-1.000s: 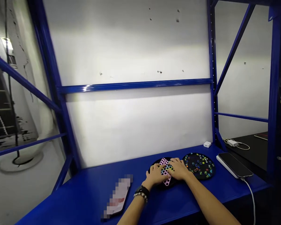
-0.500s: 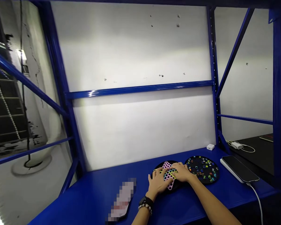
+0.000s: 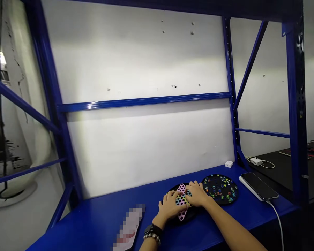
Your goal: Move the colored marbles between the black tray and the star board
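A flat pastel board with rows of round holes [image 3: 182, 188], pink, yellow and blue with pointed corners, sits over a round black tray [image 3: 172, 188]. My left hand [image 3: 172, 206] grips its left side, fingers bent over the edge and thumb along the near part. On the opposite side, my right hand [image 3: 197, 195] holds the board with bent fingers. Both hands cover much of it, and the fingertips are partly hidden. Just right of my right hand is a second round black tray [image 3: 217, 177] with many small coloured glass marbles spread across it.
On the blue table [image 3: 99, 212], a phone-like slab, blurred out [image 3: 128, 228], lies at left. A black-screened phone [image 3: 260, 184] rests on a white block with a cable at right. A white adapter [image 3: 229, 164] stands at the back. Blue rack posts [image 3: 231, 87] frame the table.
The view has swung to the right, bringing a dark side table further into sight. The board has turned slightly clockwise between my hands, which stay on it.
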A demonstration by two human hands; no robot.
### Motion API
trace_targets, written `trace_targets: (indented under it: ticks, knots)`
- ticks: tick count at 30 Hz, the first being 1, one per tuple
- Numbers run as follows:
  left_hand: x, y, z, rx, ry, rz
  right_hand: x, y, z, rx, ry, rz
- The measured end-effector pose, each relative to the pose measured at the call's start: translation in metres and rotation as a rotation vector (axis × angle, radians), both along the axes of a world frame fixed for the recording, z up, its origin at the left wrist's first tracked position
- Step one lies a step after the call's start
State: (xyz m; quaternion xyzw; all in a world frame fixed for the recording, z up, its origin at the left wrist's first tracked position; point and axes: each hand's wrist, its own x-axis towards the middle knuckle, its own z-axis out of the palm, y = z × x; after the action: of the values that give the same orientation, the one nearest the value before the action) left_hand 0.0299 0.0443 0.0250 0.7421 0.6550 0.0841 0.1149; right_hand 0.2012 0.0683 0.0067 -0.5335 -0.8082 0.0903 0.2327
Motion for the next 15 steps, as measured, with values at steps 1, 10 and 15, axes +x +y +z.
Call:
trace_targets:
  ticks: [1, 10, 15]
  knots:
    - [0.001, 0.001, 0.003, -0.024, 0.002, 0.003, 0.000, 0.000, 0.000, -0.004, 0.001, 0.001]
    - [0.012, 0.008, 0.029, -0.146, 0.052, -0.036, -0.001, 0.004, -0.004, 0.019, -0.011, -0.038]
    - [0.005, 0.006, 0.023, -0.086, 0.046, -0.115, 0.001, 0.003, -0.004, 0.033, -0.023, -0.048]
